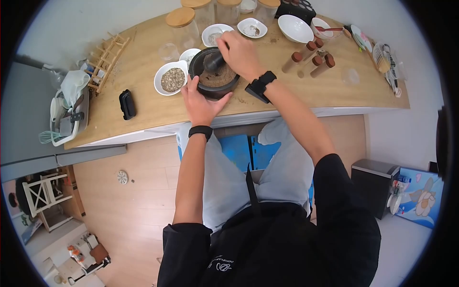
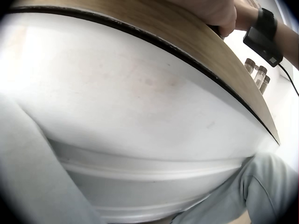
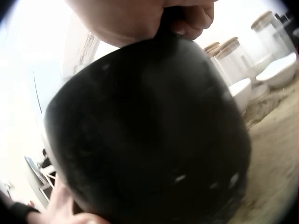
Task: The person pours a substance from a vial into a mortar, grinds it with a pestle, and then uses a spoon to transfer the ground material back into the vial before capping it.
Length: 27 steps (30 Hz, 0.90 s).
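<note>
A dark stone mortar (image 1: pixel 221 92) with brown ground powder (image 1: pixel 219 79) inside stands near the counter's front edge. My left hand (image 1: pixel 203 107) holds its near side, the thumb and fingers spread around the wall. My right hand (image 1: pixel 239 55) grips the handle of a black pestle (image 1: pixel 213 62), whose head leans into the powder. From the right wrist, the mortar's outer wall (image 3: pixel 149 130) fills most of the view, hiding the powder, with my right hand (image 3: pixel 126 18) above. Part of my left hand (image 2: pixel 210 9) shows at the top of the left wrist view.
A white bowl of coarse flakes (image 1: pixel 173 80) sits left of the mortar. Small white bowls (image 1: pixel 252 28) and wooden-lidded jars (image 1: pixel 185 33) line the back. Several brown-capped tubes (image 1: pixel 292 62) stand on the right. A black case (image 1: pixel 127 104) and a wooden rack (image 1: pixel 109 60) are on the left.
</note>
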Motion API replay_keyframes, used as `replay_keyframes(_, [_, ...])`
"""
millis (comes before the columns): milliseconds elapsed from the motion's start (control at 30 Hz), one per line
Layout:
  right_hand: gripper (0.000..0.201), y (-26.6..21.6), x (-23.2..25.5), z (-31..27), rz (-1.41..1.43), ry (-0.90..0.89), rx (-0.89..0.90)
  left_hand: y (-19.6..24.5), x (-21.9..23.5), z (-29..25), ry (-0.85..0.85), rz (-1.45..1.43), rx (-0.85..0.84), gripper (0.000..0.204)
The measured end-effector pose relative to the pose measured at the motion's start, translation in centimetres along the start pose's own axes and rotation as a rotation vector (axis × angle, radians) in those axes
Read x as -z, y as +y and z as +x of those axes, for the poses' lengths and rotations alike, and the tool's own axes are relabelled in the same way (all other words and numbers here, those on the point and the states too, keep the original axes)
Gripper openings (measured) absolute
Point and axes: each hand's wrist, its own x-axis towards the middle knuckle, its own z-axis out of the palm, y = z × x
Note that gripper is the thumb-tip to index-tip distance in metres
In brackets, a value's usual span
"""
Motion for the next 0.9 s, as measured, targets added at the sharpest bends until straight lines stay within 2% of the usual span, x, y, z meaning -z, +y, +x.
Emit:
replay_keyframes(33, [0.020, 0.2, -0.2, 0.1, 0.001, -0.002, 0.001, 0.0, 0.1, -0.1, 0.000, -0.006, -0.008, 0.108])
replay_keyframes(100, [0.019, 0.7, -0.2, 0.1, 0.036, -0.180, 0.088, 0.0, 0.2, -0.5, -0.004, 0.008, 0.018, 0.107])
replay_keyframes(133, [0.019, 0.5, 0.1, 0.1, 0.032, -0.176, 0.088, 0.1, 0.1, -0.2, -0.001, 0.016, 0.036, 0.107])
replay_keyframes(200, [0.019, -0.2, 0.2, 0.3, 0.003, 0.024, 0.010, 0.2, 0.2, 0.0, -0.003, 0.032, 0.017, 0.107])
replay_keyframes(233, [0.019, -0.1, 0.0, 0.3, 0.004, 0.027, 0.016, 0.3, 0.2, 0.1, -0.007, 0.051, 0.012, 0.106])
replay_keyframes(300, [0.019, -0.1, -0.5, -0.4, 0.071, -0.075, 0.053, 0.2, 0.1, 0.2, -0.004, 0.054, 0.025, 0.106])
replay_keyframes(400, [0.018, -0.3, 0.0, 0.4, -0.058, -0.086, 0.027, 0.3, 0.1, -0.4, -0.004, 0.049, 0.036, 0.106])
replay_keyframes(500, [0.018, -1.1, -0.4, -0.3, 0.030, 0.000, 0.037, 0.2, 0.0, 0.3, 0.008, 0.047, 0.029, 0.106])
replay_keyframes(533, [0.017, -0.8, -0.4, -0.2, 0.062, -0.058, 0.104, 0.3, 0.1, -0.2, -0.003, 0.043, 0.039, 0.106])
replay_keyframes(633, [0.016, -0.1, 0.1, 0.3, -0.033, -0.123, 0.074, 0.2, 0.0, -0.2, 0.013, 0.051, 0.032, 0.107])
replay_keyframes(767, [0.017, -0.6, -0.2, 0.0, 0.046, -0.028, 0.042, 0.2, 0.2, 0.1, 0.011, 0.066, -0.005, 0.107])
replay_keyframes(833, [0.016, -0.1, 0.3, 0.4, -0.003, -0.201, 0.079, 0.3, 0.1, -0.3, 0.001, 0.053, 0.031, 0.107])
replay_keyframes(900, [0.017, -0.6, 0.1, 0.4, -0.008, -0.118, 0.080, 0.3, 0.3, -0.1, -0.005, 0.051, 0.024, 0.107])
